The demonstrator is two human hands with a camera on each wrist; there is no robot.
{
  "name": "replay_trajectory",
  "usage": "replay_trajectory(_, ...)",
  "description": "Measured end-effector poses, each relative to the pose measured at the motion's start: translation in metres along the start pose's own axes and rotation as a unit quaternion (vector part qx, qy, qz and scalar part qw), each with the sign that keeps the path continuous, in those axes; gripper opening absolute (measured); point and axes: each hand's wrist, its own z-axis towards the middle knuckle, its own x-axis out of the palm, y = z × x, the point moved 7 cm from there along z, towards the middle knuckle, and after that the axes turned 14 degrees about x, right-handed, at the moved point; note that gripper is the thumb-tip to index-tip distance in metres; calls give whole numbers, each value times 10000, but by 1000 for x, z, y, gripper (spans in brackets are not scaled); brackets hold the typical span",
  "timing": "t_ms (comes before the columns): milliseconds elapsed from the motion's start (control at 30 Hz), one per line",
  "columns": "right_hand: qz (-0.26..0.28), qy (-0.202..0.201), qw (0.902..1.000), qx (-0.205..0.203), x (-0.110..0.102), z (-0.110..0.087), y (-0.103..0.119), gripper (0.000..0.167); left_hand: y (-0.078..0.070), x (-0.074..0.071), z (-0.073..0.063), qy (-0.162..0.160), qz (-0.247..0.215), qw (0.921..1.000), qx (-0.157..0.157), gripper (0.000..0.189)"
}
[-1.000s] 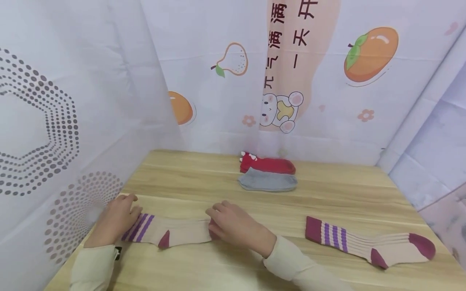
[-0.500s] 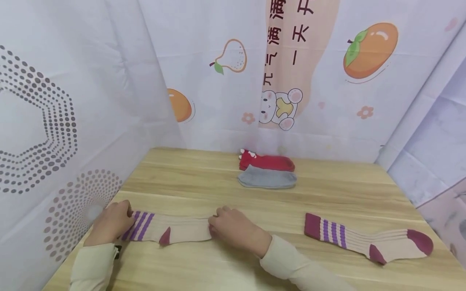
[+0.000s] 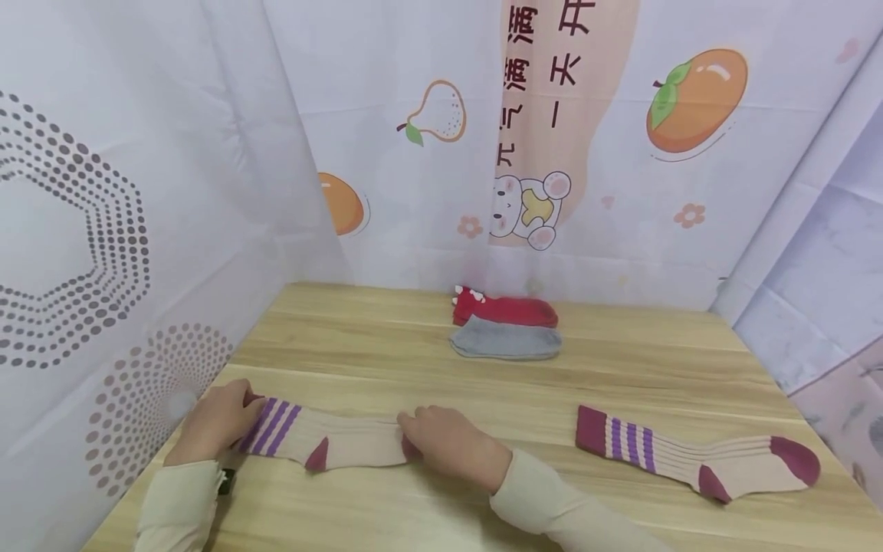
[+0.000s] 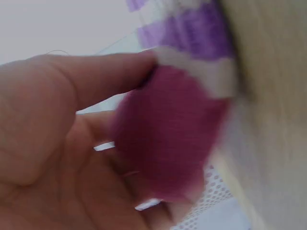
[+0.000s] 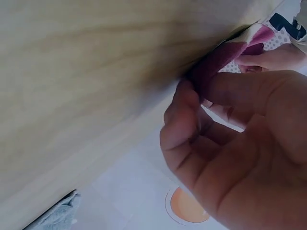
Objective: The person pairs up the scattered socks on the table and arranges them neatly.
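A cream sock [image 3: 366, 442] with purple stripes and a maroon heel lies stretched across the table's left half. My left hand [image 3: 215, 420] pinches its maroon cuff [image 4: 168, 134]; in the left wrist view the thumb lies on top and the fingers behind. At the other end my right hand [image 3: 451, 445] pinches the maroon toe [image 5: 218, 62] between thumb and fingertips, close over the wood. Most of the toe is hidden by that hand in the head view. A matching sock [image 3: 679, 456] lies flat to the right, cuff toward the left.
Toward the back of the wooden table [image 3: 359, 337] lie a red sock [image 3: 517, 310] with white trim and a grey ankle sock [image 3: 507, 339] in front of it. Printed curtains [image 3: 393, 268] stand along the back and both sides.
My left fingers have closed on the cuff, which now shows past the fingertips. The sock has shifted slightly right along with both hands, and the right fingers have curled on the toe.
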Motion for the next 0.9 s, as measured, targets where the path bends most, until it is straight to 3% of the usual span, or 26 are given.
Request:
replay_trajectory(167, -205, 36, 9997, 148, -2, -2, -6, 13, -6, -8, 6, -903, 74, 9953, 326, 27)
replay_trajectory(267, -175, 12, 9997, 194, -4, -5, -14, 13, -9, -12, 9, -1205, 123, 9918, 412, 28)
replay_trajectory(567, 593, 23, 9967, 561, -21, -15, -50, 14, -17, -13, 9, -1303, -23, 9902, 511, 26)
replay_trajectory(900, 501, -510, 9951, 678, -36, -37, -79, 20, -35, -14, 12, -1449, -92, 9846, 978, 27)
